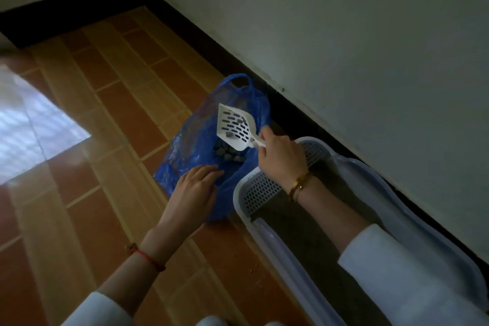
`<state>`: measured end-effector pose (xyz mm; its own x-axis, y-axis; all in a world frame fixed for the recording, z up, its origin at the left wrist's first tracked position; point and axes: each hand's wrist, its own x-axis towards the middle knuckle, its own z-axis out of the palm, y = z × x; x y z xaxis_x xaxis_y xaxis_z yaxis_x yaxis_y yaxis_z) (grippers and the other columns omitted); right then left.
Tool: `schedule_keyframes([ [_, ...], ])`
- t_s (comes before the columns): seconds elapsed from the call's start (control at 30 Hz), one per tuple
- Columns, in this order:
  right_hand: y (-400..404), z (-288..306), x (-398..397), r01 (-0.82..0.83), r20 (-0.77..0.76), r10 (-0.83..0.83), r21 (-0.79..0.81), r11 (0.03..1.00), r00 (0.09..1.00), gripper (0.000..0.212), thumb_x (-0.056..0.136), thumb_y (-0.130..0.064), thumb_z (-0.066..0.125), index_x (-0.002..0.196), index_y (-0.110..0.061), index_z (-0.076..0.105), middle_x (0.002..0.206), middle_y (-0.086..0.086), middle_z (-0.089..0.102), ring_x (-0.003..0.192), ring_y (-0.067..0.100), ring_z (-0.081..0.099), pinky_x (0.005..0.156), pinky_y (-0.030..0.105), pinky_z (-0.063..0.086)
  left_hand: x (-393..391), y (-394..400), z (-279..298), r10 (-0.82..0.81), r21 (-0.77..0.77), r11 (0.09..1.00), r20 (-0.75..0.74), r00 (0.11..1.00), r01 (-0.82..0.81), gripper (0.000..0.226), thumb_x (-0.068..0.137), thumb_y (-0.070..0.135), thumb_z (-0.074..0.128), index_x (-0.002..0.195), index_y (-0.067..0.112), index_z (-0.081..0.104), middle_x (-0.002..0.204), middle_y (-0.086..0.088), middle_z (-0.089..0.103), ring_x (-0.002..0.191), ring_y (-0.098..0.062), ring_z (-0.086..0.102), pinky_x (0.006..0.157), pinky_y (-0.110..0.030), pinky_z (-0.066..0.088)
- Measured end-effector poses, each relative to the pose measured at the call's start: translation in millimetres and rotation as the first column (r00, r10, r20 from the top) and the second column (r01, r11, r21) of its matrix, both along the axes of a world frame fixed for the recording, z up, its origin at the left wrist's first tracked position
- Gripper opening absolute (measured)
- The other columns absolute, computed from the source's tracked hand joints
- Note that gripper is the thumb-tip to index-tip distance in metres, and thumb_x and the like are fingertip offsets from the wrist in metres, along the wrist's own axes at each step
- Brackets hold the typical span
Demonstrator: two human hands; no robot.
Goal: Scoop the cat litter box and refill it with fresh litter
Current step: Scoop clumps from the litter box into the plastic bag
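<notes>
- One white plastic scoop (235,126) is in view, its flat blade cut with rows of slots and its short handle running down to the right; a few grey clumps (229,135) lie on the blade.
- One blue plastic bag (195,145) sits open on the tiled floor (105,140), a handle loop standing up at its far side; a heap of grey clumps shows in its bottom, too many and too dim to count.
- One white litter box (267,241) lies along the dark skirting at the foot of the wall (370,61), with a perforated panel at its near-left end and dark litter (307,219) inside; the bag touches that end.
- Two hands are in view, each with a white sleeve pushed up the forearm.
- Right hand (280,156), the grip on the tool, has its fingers curled round the scoop's handle; the blade sticks out up and to the left of it, tilted, above the bag's mouth. A gold bracelet (300,185) circles this wrist.
- Left hand (191,190) rests with straight fingers on the bag's near rim, holding nothing closed; a red string band (148,258) is on its wrist.
- Scoop and left hand are apart, with the bag's opening between them.
</notes>
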<state>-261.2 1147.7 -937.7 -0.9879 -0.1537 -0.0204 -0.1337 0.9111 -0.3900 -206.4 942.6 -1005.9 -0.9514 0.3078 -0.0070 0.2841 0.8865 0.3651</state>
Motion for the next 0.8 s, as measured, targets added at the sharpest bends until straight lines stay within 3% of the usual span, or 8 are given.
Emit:
schedule_keyframes([
  [0.13,-16.2,-10.9,-7.4,-0.152,-0.083,0.187,0.316,0.936,0.979,0.042,0.09,-0.018,0.056,0.129,-0.014,0.039,0.11,0.012,0.062,0.101,0.027,0.059,0.076,0.034,0.045,0.1,-4.9,-3.9,0.02,0.012,1.0,0.008,1.0,-0.02,0.039,0.095,0.018,0.052,0.134,0.021,0.053,0.138,0.001,0.053,0.13,-0.019,0.044,0.108,-0.04,0.038],
  [0.3,-16.9,-18.4,-5.3,-0.16,-0.139,0.231,0.397,0.904,0.963,0.047,0.091,-0.021,0.057,0.134,-0.012,0.039,0.114,0.014,0.059,0.106,0.028,0.055,0.089,0.038,0.044,1.3,-1.8,-5.4,0.019,0.02,1.0,0.007,1.0,-0.019,0.039,0.095,0.021,0.048,0.135,0.023,0.051,0.139,0.003,0.051,0.131,-0.017,0.043,0.109,-0.043,0.037],
  [0.4,-5.2,-14.5,2.7,-0.105,-0.166,0.155,0.273,0.956,0.974,0.04,0.092,-0.02,0.056,0.129,-0.014,0.043,0.111,0.011,0.062,0.103,0.025,0.058,0.087,0.036,0.048,2.1,2.7,-3.3,0.001,0.037,0.999,0.006,1.0,-0.001,0.039,0.096,0.021,0.047,0.135,0.024,0.051,0.139,0.003,0.051,0.131,-0.016,0.042,0.11,-0.043,0.036],
  [0.5,19.6,-8.0,23.8,0.098,-0.031,-0.102,-0.114,0.989,0.994,0.018,0.093,-0.019,0.055,0.111,-0.017,0.051,0.094,0.002,0.065,0.081,0.011,0.063,0.064,0.022,0.054,1.6,11.0,1.3,-0.06,0.063,0.996,-0.016,0.998,0.061,0.039,0.096,0.02,0.048,0.134,0.021,0.052,0.138,0.002,0.052,0.13,-0.017,0.044,0.109,-0.042,0.037],
  [0.57,41.1,-5.5,48.4,0.301,0.171,-0.256,-0.344,0.889,0.951,0.011,0.094,-0.02,0.054,0.105,-0.017,0.056,0.084,-0.005,0.063,0.065,0.0,0.057,0.049,0.013,0.045,-0.2,18.6,3.2,-0.112,0.086,0.99,-0.023,0.993,0.114,0.038,0.097,0.023,0.046,0.134,0.02,0.053,0.137,0.0,0.053,0.13,-0.018,0.044,0.107,-0.043,0.039],
  [0.63,62.9,-6.2,81.2,0.515,0.392,-0.353,-0.475,0.714,0.85,0.012,0.094,-0.019,0.054,0.105,-0.018,0.058,0.088,-0.006,0.066,0.061,-0.001,0.052,0.049,0.013,0.04,-2.3,29.1,3.9,-0.173,0.099,0.98,-0.02,0.985,0.174,0.041,0.097,0.032,0.038,0.133,0.019,0.053,0.137,0.0,0.053,0.129,-0.019,0.046,0.104,-0.043,0.042],
  [0.73,89.8,-12.9,132.0,0.727,0.591,-0.427,-0.506,0.464,0.684,0.015,0.093,-0.013,0.054,0.106,-0.016,0.06,0.099,-0.003,0.068,0.078,0.006,0.058,0.061,0.021,0.039,-2.2,49.8,4.4,-0.265,0.115,0.957,-0.022,0.964,0.266,0.045,0.096,0.036,0.033,0.131,0.018,0.055,0.135,-0.003,0.055,0.126,-0.02,0.048,0.102,-0.042,0.045],
  [0.8,102.3,-20.3,159.0,0.802,0.661,-0.457,-0.467,0.371,0.596,0.019,0.094,-0.012,0.052,0.11,-0.018,0.06,0.101,-0.006,0.067,0.092,0.012,0.059,0.064,0.024,0.039,0.8,63.7,3.4,-0.315,0.109,0.943,-0.026,0.949,0.316,0.046,0.095,0.036,0.032,0.13,0.017,0.055,0.134,-0.003,0.056,0.125,-0.021,0.049,0.1,-0.041,0.044],
])
